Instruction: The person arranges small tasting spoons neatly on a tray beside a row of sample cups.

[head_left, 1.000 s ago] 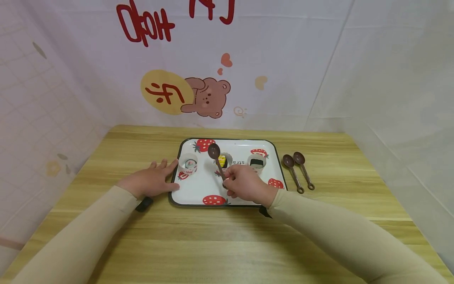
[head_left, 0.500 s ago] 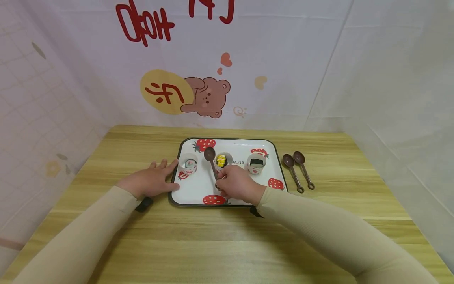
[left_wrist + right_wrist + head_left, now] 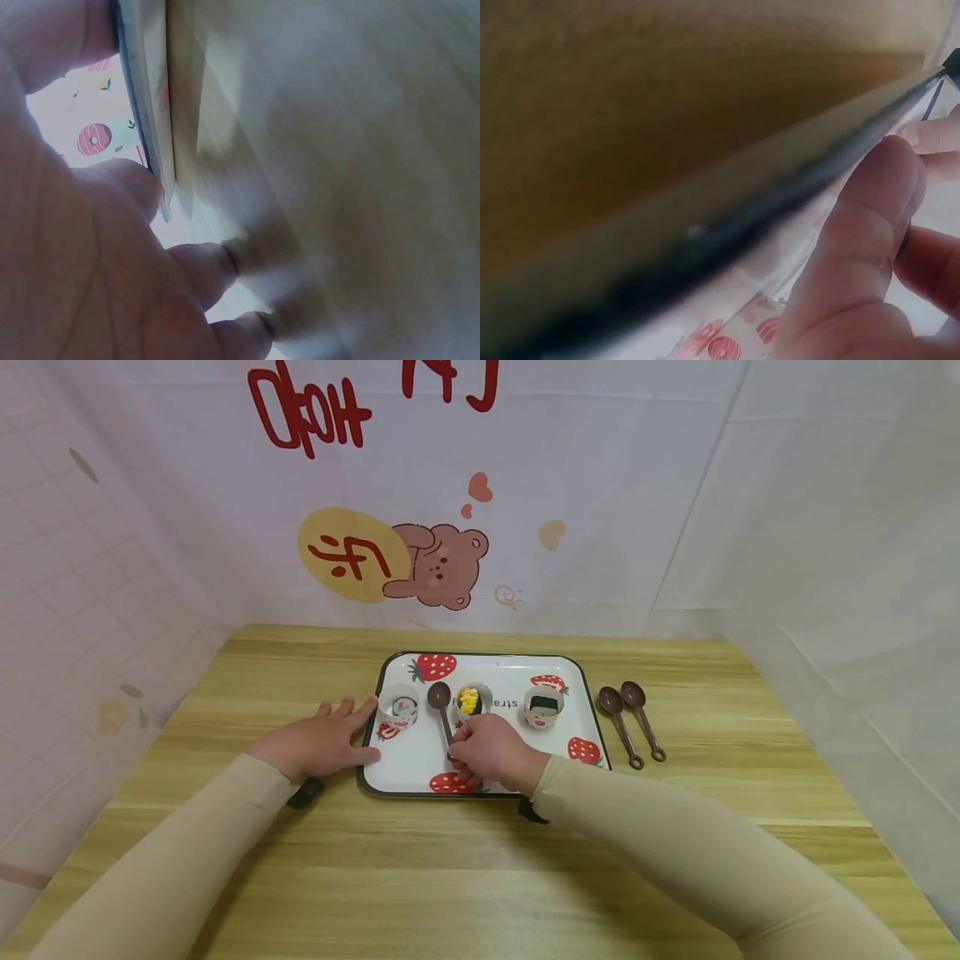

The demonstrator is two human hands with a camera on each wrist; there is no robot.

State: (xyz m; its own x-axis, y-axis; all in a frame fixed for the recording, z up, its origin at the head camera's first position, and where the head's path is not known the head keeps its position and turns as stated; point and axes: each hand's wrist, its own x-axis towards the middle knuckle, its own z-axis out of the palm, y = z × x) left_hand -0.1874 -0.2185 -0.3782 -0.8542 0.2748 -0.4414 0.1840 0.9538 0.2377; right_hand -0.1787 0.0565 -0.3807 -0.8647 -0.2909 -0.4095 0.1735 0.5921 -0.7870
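Observation:
My right hand pinches the handle end of a brown spoon, low over the white strawberry tray. The spoon's bowl points away from me, between the left and middle paper cups; whether it touches the tray I cannot tell. At the tray's left edge my left hand rests with fingers spread. The left paper cup holds a round sushi roll. In the middle cup sits a yellow-topped sushi piece, its cup partly hidden by my right hand. A black-banded sushi piece lies in the right cup.
Two more brown spoons, a left one and a right one, lie side by side on the wooden table, right of the tray. A white cloth backdrop with a printed bear stands behind the table.
My right hand has moved left and a little down with the spoon, lowering it toward the tray between the left and middle cups. The left hand has stayed in place.

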